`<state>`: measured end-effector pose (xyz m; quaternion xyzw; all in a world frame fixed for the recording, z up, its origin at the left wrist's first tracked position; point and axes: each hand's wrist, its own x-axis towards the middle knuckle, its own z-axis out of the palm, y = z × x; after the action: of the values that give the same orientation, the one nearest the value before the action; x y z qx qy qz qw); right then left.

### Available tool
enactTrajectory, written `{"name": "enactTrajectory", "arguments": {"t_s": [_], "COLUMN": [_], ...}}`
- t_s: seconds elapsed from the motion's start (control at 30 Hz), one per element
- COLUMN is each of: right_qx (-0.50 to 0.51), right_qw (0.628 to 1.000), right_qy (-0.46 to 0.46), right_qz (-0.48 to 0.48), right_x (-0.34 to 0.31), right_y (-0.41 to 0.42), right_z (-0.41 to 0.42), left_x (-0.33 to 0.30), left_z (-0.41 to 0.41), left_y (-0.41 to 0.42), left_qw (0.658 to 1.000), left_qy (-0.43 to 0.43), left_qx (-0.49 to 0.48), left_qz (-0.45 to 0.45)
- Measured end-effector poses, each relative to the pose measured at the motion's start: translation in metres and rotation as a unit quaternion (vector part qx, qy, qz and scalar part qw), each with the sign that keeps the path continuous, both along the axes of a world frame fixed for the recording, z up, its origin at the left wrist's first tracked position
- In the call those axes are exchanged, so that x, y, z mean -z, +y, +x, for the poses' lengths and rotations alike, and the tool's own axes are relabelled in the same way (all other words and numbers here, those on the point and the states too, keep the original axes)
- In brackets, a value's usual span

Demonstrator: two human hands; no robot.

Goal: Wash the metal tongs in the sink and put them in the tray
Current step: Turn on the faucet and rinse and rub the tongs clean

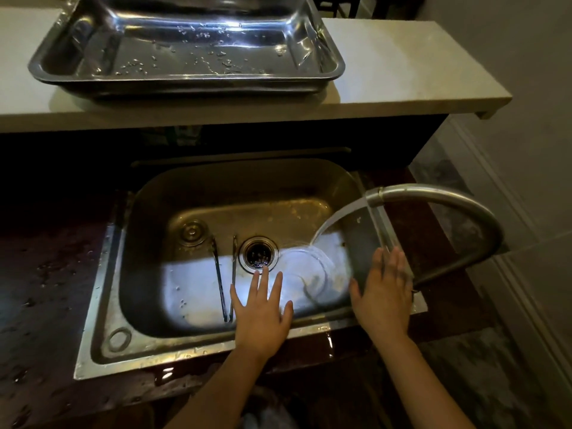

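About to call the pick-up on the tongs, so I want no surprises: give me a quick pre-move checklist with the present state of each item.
1. Tongs reachable: ok, lying in the sink just left of the drain.
2. Left hand free: ok, open, fingers spread, beside the tongs' near end.
3. Right hand free: ok, open and empty at the sink's right wall.
4. Water running: ok, faucet pours right of the drain, not on the tongs.
5. Tray ready: ok, on the counter, only droplets inside.
6. Tongs clean: cannot tell.
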<state>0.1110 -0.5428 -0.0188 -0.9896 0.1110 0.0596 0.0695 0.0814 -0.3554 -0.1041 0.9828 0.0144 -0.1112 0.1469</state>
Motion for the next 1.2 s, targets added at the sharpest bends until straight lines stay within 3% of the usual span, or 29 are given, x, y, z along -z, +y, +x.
{"name": "enactTrajectory", "arguments": {"t_s": [0.07, 0.17, 0.3, 0.47, 0.77, 1.07, 1.13, 1.2], "right_qx": [-0.01, -0.055, -0.038, 0.03, 0.068, 0.059, 0.098, 0.148], "right_qw": [0.999, 0.997, 0.964, 0.916, 0.911, 0.93, 0.912, 0.867], "right_qy": [-0.033, -0.044, 0.113, 0.232, 0.287, 0.255, 0.245, 0.238], "right_qz": [-0.009, 0.034, 0.239, 0.326, 0.288, 0.256, 0.314, 0.411], "right_x": [-0.001, 0.005, 0.027, 0.083, 0.181, 0.18, 0.169, 0.154], "right_y": [0.01, 0.04, 0.089, 0.146, 0.202, 0.221, 0.218, 0.211], "right_z": [-0.007, -0.009, 0.022, 0.069, 0.082, 0.085, 0.087, 0.086], "left_x": [0.0, -0.004, 0.0, 0.025, 0.095, 0.102, 0.086, 0.062], "left_z": [0.001, 0.015, 0.043, 0.064, 0.086, 0.085, 0.086, 0.084], "left_y": [0.0, 0.012, 0.059, 0.119, 0.138, 0.128, 0.128, 0.13], "left_qw": [0.999, 0.974, 0.937, 0.903, 0.891, 0.887, 0.854, 0.79], "left_qy": [0.01, 0.034, 0.08, 0.138, 0.222, 0.19, 0.171, 0.18], "left_qx": [-0.014, -0.135, -0.243, -0.332, -0.328, -0.331, -0.352, -0.374], "left_qz": [-0.04, -0.177, -0.24, -0.235, -0.223, -0.26, -0.343, -0.451]}}
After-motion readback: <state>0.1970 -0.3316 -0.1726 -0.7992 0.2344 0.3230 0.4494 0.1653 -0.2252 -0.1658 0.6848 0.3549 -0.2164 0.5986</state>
